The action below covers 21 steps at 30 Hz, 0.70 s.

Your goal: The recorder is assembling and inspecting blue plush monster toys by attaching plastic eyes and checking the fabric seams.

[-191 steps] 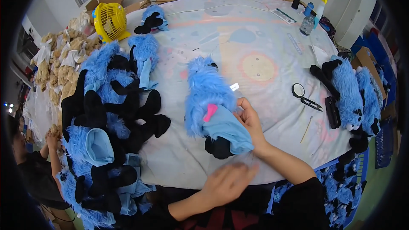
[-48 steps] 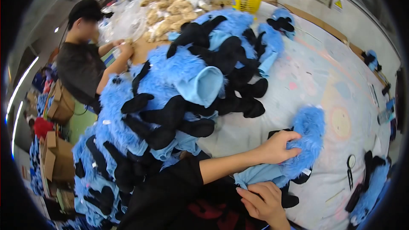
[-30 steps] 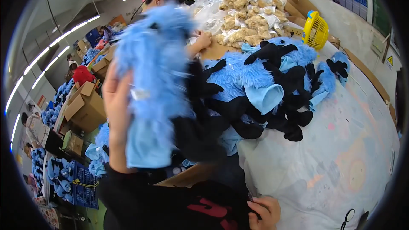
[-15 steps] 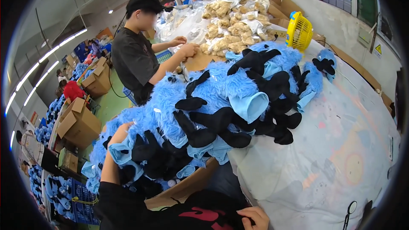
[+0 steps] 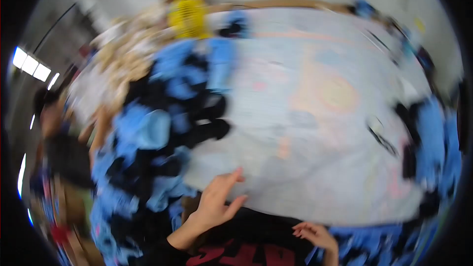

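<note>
My left hand [image 5: 217, 201] is raised over the near edge of the table [image 5: 295, 143], thumb apart from the fingers and nothing in it. My right hand [image 5: 315, 235] is lower, in front of my body, fingers loosely stretched and empty. Left of my left hand lies a heap of blue furry plush pieces with black limbs [image 5: 143, 162]. One light blue fabric opening [image 5: 154, 129] faces me from that heap. A thin dark tool with a pale rounded end [image 5: 382, 138] lies on the table's right part; blur hides its kind.
Beige plush pieces [image 5: 123, 54] are piled at the far left, beside a yellow fan [image 5: 188, 18]. A co-worker in a dark shirt [image 5: 66, 152] stands at left. More blue and black pieces [image 5: 429, 143] are at the right edge, others [image 5: 364, 246] below the table's near edge.
My view has swung to the right, bringing the tabletop to the middle. My left hand has come out of the blue plush heap, empty. My right hand stays near my body.
</note>
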Motion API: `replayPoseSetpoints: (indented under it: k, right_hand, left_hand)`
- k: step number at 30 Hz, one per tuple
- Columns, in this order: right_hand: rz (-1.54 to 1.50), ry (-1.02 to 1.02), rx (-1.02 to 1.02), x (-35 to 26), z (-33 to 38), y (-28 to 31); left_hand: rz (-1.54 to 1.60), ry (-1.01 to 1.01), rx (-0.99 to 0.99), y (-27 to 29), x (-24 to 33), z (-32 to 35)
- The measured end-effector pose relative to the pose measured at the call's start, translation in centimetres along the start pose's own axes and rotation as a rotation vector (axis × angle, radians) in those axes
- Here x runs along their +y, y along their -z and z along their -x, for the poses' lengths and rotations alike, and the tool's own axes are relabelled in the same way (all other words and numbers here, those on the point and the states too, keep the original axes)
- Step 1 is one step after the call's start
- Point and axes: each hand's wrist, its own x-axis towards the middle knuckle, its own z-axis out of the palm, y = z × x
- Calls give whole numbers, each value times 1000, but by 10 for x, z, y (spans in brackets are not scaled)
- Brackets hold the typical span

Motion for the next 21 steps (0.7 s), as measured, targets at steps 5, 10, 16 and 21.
replayPoseSetpoints:
  k: [5, 10, 16, 21]
  right_hand:
    - [-480, 38, 661, 134, 97, 42]
    - [-156, -557, 1770, 389, 136, 16]
    - [58, -1069, 1571, 412, 123, -28]
    - [453, -1099, 1548, 417, 119, 27]
  left_hand:
    - [-57, -142, -188, -73, 12, -47]
    - [-105, -118, -252, -125, 36, -42]
    - [-234, -51, -220, -118, 26, -42]
    - [-304, -49, -234, -119, 25, -47]
